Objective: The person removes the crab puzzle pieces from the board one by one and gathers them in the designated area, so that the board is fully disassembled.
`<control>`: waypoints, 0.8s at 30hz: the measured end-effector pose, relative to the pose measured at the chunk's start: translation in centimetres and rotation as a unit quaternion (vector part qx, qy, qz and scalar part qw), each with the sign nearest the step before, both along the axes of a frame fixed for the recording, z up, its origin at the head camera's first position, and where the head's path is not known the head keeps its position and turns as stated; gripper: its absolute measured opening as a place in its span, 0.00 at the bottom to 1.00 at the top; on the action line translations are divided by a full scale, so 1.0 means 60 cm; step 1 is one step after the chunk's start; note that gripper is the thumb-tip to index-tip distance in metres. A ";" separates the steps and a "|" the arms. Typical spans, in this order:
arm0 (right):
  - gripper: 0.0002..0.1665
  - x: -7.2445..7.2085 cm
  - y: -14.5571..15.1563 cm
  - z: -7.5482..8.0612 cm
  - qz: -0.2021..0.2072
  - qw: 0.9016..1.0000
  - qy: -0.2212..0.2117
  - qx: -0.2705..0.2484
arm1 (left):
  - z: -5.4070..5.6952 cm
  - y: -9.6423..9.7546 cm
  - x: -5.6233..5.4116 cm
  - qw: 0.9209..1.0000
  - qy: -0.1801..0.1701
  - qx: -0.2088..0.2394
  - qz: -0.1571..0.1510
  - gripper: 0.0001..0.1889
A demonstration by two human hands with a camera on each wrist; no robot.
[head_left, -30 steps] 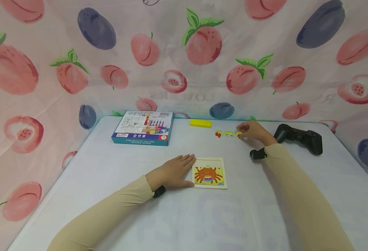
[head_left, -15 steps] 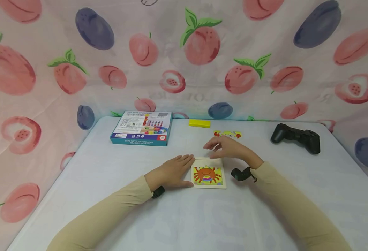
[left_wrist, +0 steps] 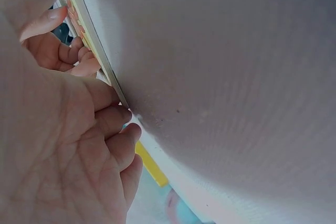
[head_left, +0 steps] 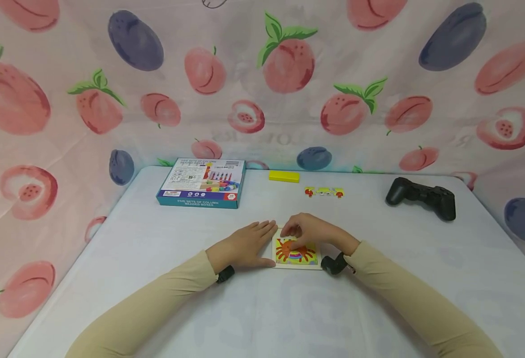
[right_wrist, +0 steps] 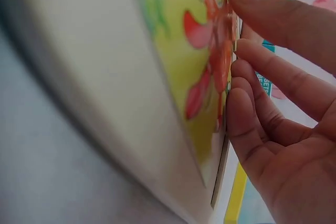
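On the white table [head_left: 289, 318], both hands [head_left: 246, 246] [head_left: 319, 230] touch the crab puzzle [head_left: 296, 255].

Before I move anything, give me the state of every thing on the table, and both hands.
Crab puzzle: flat, face up, partly covered.
Left hand: resting at the puzzle's left edge.
Right hand: touching the puzzle; thumb apart from fingers.
Yellow-red strip: lying loose beyond the puzzle.
Yellow block: lying flat, untouched.
Box: lying flat, looks closed.
Game controller: untouched; on or off, cannot tell.
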State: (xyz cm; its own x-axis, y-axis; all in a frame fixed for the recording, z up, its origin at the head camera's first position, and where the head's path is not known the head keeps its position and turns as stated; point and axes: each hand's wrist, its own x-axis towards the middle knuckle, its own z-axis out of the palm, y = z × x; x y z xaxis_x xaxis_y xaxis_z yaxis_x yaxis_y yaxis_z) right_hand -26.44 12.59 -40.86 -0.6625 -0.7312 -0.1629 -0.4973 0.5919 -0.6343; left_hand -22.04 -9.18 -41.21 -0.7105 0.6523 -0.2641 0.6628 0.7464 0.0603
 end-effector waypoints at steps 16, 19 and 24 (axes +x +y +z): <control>0.14 0.003 -0.005 -0.004 0.009 1.000 -0.012 -0.010 | -0.004 0.000 -0.001 1.000 0.006 -0.003 -0.006 0.48; 0.13 0.002 -0.004 -0.004 0.007 1.000 -0.019 -0.018 | -0.006 -0.001 -0.001 1.000 0.008 -0.003 -0.006 0.48; 0.12 0.000 -0.001 -0.004 0.002 0.999 -0.021 -0.029 | -0.006 0.000 -0.002 1.000 0.009 -0.005 -0.006 0.48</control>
